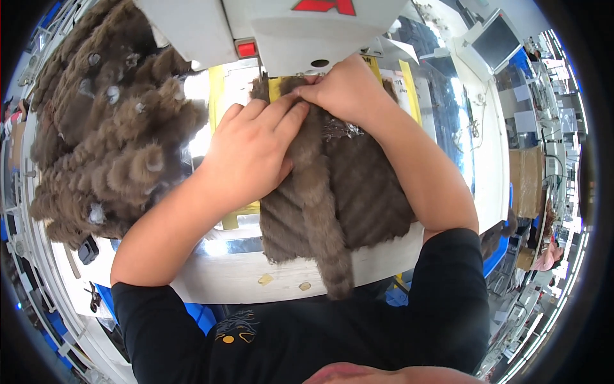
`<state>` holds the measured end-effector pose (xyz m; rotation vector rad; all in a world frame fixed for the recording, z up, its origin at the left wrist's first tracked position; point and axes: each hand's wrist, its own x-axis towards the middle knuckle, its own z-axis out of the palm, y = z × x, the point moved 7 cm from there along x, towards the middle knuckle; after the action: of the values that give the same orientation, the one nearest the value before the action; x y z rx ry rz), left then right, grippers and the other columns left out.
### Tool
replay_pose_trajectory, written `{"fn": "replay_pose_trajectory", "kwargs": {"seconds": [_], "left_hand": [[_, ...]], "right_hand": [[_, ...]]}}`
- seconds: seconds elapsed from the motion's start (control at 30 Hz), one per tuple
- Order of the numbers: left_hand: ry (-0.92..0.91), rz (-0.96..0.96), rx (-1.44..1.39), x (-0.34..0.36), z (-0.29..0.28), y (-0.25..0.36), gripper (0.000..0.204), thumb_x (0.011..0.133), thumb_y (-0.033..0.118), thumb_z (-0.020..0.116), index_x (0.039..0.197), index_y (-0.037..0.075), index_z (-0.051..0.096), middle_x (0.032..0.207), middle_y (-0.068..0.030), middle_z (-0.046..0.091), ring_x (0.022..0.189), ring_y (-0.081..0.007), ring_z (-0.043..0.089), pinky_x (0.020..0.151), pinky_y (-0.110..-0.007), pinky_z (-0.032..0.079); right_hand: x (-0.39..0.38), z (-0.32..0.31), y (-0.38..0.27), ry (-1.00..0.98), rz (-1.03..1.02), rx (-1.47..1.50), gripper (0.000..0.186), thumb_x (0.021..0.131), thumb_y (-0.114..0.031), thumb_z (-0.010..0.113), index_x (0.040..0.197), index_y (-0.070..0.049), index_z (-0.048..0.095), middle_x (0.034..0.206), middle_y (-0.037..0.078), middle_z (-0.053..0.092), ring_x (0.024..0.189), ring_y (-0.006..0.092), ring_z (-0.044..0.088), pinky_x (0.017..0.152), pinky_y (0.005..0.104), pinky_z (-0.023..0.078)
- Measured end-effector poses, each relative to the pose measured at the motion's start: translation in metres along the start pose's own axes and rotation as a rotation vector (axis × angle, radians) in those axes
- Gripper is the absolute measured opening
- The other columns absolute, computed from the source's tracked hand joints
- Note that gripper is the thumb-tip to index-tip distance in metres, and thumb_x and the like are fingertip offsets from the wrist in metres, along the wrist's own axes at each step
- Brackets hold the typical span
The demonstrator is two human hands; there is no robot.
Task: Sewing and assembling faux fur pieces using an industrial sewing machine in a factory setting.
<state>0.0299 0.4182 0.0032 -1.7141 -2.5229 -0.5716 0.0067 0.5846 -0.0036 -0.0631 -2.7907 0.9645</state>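
Note:
A long brown fur strip (316, 198) runs from under the head of a white sewing machine (320, 38) down past the table's front edge. It lies over a wider brown fur panel (371, 192) with slanting ridges. My left hand (252, 144) rests on the fur from the left, its fingertips closed on the strip's far end. My right hand (345, 93) comes in from the right and pinches the same end close below the machine head. The fingertips of both hands almost meet there. Whatever sits under the machine head is mostly hidden by my hands.
A big heap of brown fur pieces (105, 134) covers the left of the white table (224, 278). Yellow tape strips (218, 96) flank the work spot. A small screen (496, 41) stands at the far right, and a cardboard box (527, 182) stands beyond the table.

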Motion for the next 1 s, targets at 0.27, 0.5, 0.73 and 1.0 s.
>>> {"fn": "replay_pose_trajectory", "kwargs": {"seconds": [0.27, 0.5, 0.73, 1.0], "left_hand": [[0.027, 0.044, 0.192, 0.012, 0.005, -0.001, 0.069, 0.070, 0.016, 0.077, 0.136, 0.006, 0.061, 0.132, -0.0056, 0.066, 0.106, -0.0242, 0.061, 0.087, -0.038, 0.046], [0.085, 0.058, 0.304, 0.017, 0.013, -0.004, 0.038, 0.083, 0.009, 0.060, 0.121, 0.009, 0.068, 0.133, -0.0031, 0.070, 0.098, -0.0221, 0.063, 0.082, -0.036, 0.047], [0.143, 0.099, 0.380, 0.028, 0.013, -0.004, 0.029, 0.084, 0.009, 0.059, 0.110, 0.012, 0.070, 0.127, -0.0016, 0.073, 0.094, -0.0208, 0.067, 0.081, -0.036, 0.049], [0.129, 0.062, 0.372, 0.031, 0.015, -0.010, 0.022, 0.084, 0.008, 0.059, 0.103, 0.011, 0.068, 0.127, -0.0031, 0.074, 0.093, -0.0223, 0.067, 0.082, -0.037, 0.051]], "right_hand": [[0.013, -0.002, 0.027, 0.051, -0.051, -0.124, 0.042, 0.070, -0.041, 0.087, 0.073, -0.001, 0.074, 0.073, 0.020, 0.071, 0.077, 0.0383, 0.072, 0.075, 0.0455, 0.056], [0.017, -0.004, 0.021, -0.157, 0.120, -0.171, 0.040, 0.074, -0.036, 0.084, 0.078, 0.003, 0.077, 0.081, 0.024, 0.072, 0.083, 0.0407, 0.072, 0.079, 0.0467, 0.056], [0.011, -0.009, 0.023, -0.116, 0.208, -0.121, 0.037, 0.070, -0.030, 0.081, 0.084, 0.004, 0.078, 0.089, 0.024, 0.074, 0.088, 0.0387, 0.074, 0.081, 0.0449, 0.058], [0.021, -0.003, 0.041, -0.108, 0.234, -0.177, 0.035, 0.078, -0.037, 0.079, 0.089, -0.003, 0.079, 0.089, 0.018, 0.077, 0.083, 0.0346, 0.074, 0.074, 0.0443, 0.058]]}}
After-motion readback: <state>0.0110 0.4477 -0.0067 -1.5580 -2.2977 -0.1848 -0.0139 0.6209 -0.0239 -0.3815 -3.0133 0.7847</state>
